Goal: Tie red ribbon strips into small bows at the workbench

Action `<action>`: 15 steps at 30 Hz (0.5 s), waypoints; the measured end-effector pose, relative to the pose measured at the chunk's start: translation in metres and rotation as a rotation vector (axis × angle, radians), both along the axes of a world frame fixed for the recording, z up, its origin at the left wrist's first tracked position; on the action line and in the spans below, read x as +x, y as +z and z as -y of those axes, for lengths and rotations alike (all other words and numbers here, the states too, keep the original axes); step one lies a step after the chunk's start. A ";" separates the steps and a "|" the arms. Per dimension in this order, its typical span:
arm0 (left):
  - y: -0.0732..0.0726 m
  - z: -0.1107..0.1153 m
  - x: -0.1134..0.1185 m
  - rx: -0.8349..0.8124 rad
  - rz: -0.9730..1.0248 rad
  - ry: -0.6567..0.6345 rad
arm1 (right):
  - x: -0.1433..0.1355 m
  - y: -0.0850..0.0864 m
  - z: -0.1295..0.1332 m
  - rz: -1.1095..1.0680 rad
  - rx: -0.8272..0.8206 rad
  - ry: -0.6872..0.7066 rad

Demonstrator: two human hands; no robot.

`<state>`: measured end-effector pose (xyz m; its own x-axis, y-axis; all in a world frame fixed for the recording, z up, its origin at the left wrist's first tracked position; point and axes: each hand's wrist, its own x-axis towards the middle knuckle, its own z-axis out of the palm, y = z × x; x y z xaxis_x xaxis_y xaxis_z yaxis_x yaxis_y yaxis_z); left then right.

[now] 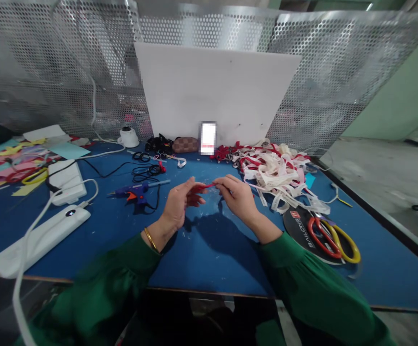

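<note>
Between my two hands, above the middle of the blue table, is a thin red strip (208, 186), perhaps ribbon. My left hand (176, 205) grips its left part between thumb and fingers, with the lower fingers curled beneath. The fingertips of my right hand (238, 196) pinch the other end. A pile of white and red ribbons (276, 170) lies just beyond my right hand. To the left of my left hand rests a blue glue gun (135, 191) with an orange trigger.
Red-and-yellow-handled scissors (324, 238) lie on a black round pad (297, 233) at right. A long white device (45, 240) with a cable sits at left, near coloured sheets (10, 166). A lit phone (208, 138) leans against the white board (216, 91).
</note>
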<state>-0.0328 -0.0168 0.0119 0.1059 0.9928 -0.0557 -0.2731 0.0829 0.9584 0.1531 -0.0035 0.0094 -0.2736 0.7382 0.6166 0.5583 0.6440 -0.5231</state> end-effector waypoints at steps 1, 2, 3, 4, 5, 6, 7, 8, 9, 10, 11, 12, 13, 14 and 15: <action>0.000 0.000 -0.001 -0.060 0.024 -0.048 | 0.000 0.000 0.000 0.034 0.019 0.011; -0.001 0.000 -0.001 -0.112 0.037 -0.086 | 0.000 0.000 0.001 0.070 0.035 0.025; -0.001 0.000 -0.001 -0.153 0.039 -0.114 | 0.000 -0.001 0.001 0.106 0.050 0.038; -0.002 0.000 0.000 -0.178 0.032 -0.139 | 0.000 -0.001 0.001 0.141 0.068 0.044; -0.002 0.001 0.000 -0.191 0.024 -0.166 | 0.000 -0.002 0.000 0.172 0.084 0.043; -0.003 0.001 0.001 -0.198 0.019 -0.191 | 0.001 -0.003 0.000 0.196 0.103 0.035; -0.003 0.001 0.001 -0.206 0.021 -0.209 | 0.001 -0.004 -0.001 0.214 0.122 0.026; -0.004 0.002 0.002 -0.222 0.030 -0.224 | 0.001 -0.005 -0.001 0.229 0.142 0.021; -0.004 0.001 0.001 -0.251 0.045 -0.244 | 0.002 -0.006 -0.002 0.242 0.162 0.019; -0.005 0.001 0.001 -0.288 0.065 -0.270 | 0.002 -0.006 -0.002 0.251 0.181 0.021; -0.005 0.001 0.000 -0.323 0.089 -0.301 | 0.002 -0.007 -0.003 0.257 0.198 0.026; -0.005 0.000 0.000 -0.351 0.113 -0.332 | 0.002 -0.007 -0.003 0.258 0.213 0.034; -0.005 0.000 -0.001 -0.367 0.133 -0.357 | 0.003 -0.007 -0.003 0.256 0.222 0.040; -0.005 0.000 -0.001 -0.372 0.147 -0.367 | 0.003 -0.007 -0.003 0.252 0.227 0.044; -0.005 0.000 -0.001 -0.371 0.159 -0.360 | 0.003 -0.006 -0.003 0.250 0.229 0.047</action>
